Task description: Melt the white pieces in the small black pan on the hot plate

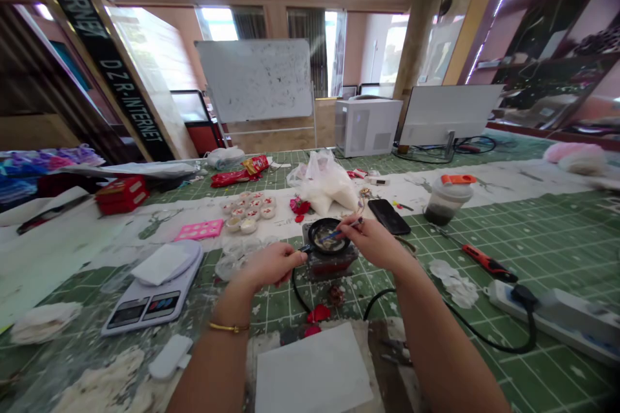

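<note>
1. Your left hand (274, 264) is closed around the short handle (304, 248) of a small black pan (314, 232), and a gold bangle (228, 328) sits on that wrist
2. Your right hand (368, 240) is in a narrow pinch on a thin blue-handled tool (336, 234), with its tip inside the pan; I cannot tell if it is a brush or a spatula
3. The pan stands on a small electric hotplate (332, 261), near the middle of the worktop (571, 381), and a black cable (298, 297) runs from it toward you
4. The pan seems light, but it may be hot, and the pale contents (325, 239) look wet and could slide, so it is better that you hold it only by the handle
5. A green grid mat covers the worktop, with white patches on it; near you are a digital kitchen scale (150, 293), a pink mould (199, 229), a smartphone (389, 216) and a power strip (552, 313)
6. Behind the worktop you have a whiteboard (256, 80), a white computer case (368, 127) and a monitor (450, 115), and bright windows (217, 24) give daylight to the room
</note>
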{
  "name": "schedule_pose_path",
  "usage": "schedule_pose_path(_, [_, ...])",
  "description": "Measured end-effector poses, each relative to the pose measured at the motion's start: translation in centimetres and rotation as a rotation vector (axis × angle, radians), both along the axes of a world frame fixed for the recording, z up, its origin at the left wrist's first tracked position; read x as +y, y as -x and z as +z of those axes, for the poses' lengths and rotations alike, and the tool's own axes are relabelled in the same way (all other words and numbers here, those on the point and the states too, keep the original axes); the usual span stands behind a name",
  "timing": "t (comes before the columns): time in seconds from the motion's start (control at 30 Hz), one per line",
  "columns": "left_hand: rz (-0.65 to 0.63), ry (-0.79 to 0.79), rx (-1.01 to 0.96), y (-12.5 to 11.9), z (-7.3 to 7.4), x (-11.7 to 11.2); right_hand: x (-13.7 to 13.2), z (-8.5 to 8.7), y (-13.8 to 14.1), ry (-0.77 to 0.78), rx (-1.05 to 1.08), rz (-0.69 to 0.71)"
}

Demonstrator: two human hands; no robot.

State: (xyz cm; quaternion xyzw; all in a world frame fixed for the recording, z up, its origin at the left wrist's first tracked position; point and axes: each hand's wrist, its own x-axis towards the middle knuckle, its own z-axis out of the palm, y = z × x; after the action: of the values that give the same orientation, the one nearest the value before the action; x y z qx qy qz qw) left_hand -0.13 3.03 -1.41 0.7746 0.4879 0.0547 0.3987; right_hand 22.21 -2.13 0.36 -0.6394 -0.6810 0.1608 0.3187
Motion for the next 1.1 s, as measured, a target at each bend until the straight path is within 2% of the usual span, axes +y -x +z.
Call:
schedule_pose_path(0.07, [0.094, 0.012, -0.109, -0.1, -0.8, -0.5, -0.2, 0.2, -0.7, 0.024, -0.021, -0.022])
schedule_pose_path(0.2, [0.230, 0.167, -0.345, -0.3, -2.2, -1.1, -0.1, 0.1, -1.2, -0.034, -0.057, -0.202])
schedule_pose_path(0.23, [0.242, 0.212, -0.397, -0.4, -2.5, -1.2, 0.0, 0.1, -1.1, -0.042, -0.041, -0.191])
schedule_pose_path(0.33, [0.254, 0.325, -0.518, -0.5, -2.8, -1.5, -0.1, 0.0, -0.8, -0.019, -0.001, -0.031])
schedule_pose_path(0.4, [0.262, 0.397, -0.561, -0.4, -2.7, -1.8, -0.4, 0.1, -1.1, 0.001, -0.028, -0.019])
schedule_pose_path(0.5, [0.284, 0.490, -0.567, -0.3, -2.5, -2.1, -0.7, 0.4, -1.7, -0.009, -0.115, -0.210])
schedule_pose_path(0.57, [0.287, 0.536, -0.565, -0.3, -2.3, -2.3, -0.6, 0.4, -1.7, -0.040, -0.110, -0.249])
schedule_pose_path(0.7, [0.268, 0.624, -0.571, -0.5, -2.1, -2.7, 0.0, -0.1, -0.9, -0.049, 0.096, -0.028])
schedule_pose_path(0.77, [0.256, 0.660, -0.567, -0.6, -2.2, -2.8, 0.4, -0.5, -1.2, -0.012, 0.199, 0.011])
schedule_pose_path(0.9, [0.223, 0.695, -0.587, -0.6, -2.4, -2.6, 1.2, -1.4, -4.2, 0.043, 0.478, -0.163])
schedule_pose_path(1.0, [0.204, 0.733, -0.609, -0.6, -2.5, -2.1, 1.6, -1.7, -6.3, 0.008, 0.589, -0.307])
schedule_pose_path(1.1, [0.197, 0.788, -0.615, -0.5, -2.5, -1.7, 1.6, -1.7, -6.1, -0.028, 0.646, -0.317])
